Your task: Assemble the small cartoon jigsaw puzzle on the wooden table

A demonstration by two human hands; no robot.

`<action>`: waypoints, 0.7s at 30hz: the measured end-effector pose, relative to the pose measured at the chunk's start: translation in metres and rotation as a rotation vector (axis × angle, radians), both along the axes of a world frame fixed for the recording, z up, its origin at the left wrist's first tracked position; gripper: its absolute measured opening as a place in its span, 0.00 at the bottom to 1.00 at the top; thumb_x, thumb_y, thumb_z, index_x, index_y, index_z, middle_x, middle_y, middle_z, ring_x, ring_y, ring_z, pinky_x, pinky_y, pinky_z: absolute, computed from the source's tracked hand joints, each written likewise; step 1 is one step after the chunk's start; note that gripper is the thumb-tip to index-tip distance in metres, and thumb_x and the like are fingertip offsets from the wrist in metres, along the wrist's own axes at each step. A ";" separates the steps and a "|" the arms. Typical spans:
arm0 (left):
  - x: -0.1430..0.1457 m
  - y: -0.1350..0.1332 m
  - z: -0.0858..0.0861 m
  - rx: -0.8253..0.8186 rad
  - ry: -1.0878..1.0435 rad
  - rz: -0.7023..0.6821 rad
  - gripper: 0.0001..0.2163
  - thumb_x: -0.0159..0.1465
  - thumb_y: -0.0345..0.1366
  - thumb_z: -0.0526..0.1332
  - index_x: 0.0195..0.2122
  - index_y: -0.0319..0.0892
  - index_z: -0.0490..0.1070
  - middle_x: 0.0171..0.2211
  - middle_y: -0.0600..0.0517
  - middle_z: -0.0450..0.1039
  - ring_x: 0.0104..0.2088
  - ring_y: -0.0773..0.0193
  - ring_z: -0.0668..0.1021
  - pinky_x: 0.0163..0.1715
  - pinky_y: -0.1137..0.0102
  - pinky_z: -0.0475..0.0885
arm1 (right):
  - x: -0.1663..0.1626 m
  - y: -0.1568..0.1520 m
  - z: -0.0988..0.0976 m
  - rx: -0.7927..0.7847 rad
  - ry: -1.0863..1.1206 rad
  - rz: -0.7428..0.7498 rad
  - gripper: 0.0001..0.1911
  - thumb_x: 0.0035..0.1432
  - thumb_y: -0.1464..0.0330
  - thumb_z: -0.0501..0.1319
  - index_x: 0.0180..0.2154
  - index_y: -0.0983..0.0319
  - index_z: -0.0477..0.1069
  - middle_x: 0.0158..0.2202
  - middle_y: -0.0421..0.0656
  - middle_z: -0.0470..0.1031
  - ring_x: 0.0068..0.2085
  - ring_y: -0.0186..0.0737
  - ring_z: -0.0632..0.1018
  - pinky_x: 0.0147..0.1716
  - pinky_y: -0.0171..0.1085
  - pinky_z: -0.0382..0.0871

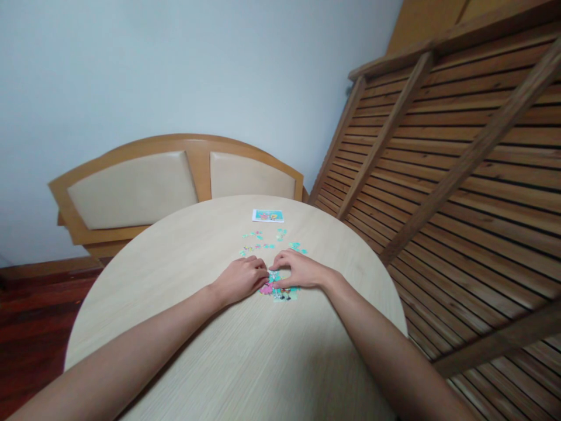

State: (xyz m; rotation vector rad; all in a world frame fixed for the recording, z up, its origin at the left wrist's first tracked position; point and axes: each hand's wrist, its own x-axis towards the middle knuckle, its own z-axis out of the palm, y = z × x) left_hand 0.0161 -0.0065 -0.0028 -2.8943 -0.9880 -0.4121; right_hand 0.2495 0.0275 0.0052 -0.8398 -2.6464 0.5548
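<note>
A partly joined jigsaw puzzle [286, 292] in turquoise, pink and brown lies flat on the round table [210, 351]. At its left edge rests my left hand [245, 278], closed, with the fingers curled together and the tips against the pieces. Whatever it may pinch is hidden. My right hand [302, 270] arches over the puzzle's upper right part, its thumb and fingers spread apart around a few pieces. It covers some of the picture. Just beyond both hands lie several loose puzzle pieces [294, 247], small and mostly turquoise.
A picture card [268, 216] with a turquoise print lies near the table's far edge. Behind the table stands a wooden headboard [199, 169] with cream panels against the wall. A slatted wooden frame [438, 175] leans along the right side.
</note>
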 end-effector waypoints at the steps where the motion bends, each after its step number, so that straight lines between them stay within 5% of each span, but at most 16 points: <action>1: -0.001 0.000 0.001 -0.005 0.000 -0.029 0.12 0.72 0.39 0.53 0.40 0.43 0.76 0.40 0.47 0.75 0.41 0.59 0.76 0.42 0.67 0.70 | 0.000 0.000 0.000 0.002 0.000 -0.001 0.23 0.52 0.53 0.70 0.44 0.60 0.79 0.46 0.47 0.75 0.51 0.47 0.72 0.53 0.42 0.64; 12: -0.010 0.005 0.005 -0.036 -0.054 -0.071 0.16 0.74 0.41 0.48 0.45 0.44 0.76 0.42 0.47 0.76 0.43 0.60 0.77 0.47 0.66 0.69 | 0.000 0.001 -0.001 0.004 0.010 0.002 0.24 0.52 0.54 0.70 0.47 0.60 0.78 0.46 0.47 0.76 0.50 0.47 0.74 0.53 0.42 0.65; 21: -0.035 0.042 -0.017 0.014 -0.277 0.329 0.16 0.70 0.41 0.53 0.51 0.42 0.75 0.51 0.45 0.76 0.51 0.53 0.75 0.52 0.60 0.70 | 0.000 0.001 -0.003 0.000 0.044 0.002 0.24 0.51 0.53 0.70 0.47 0.60 0.79 0.46 0.47 0.77 0.50 0.46 0.75 0.54 0.42 0.65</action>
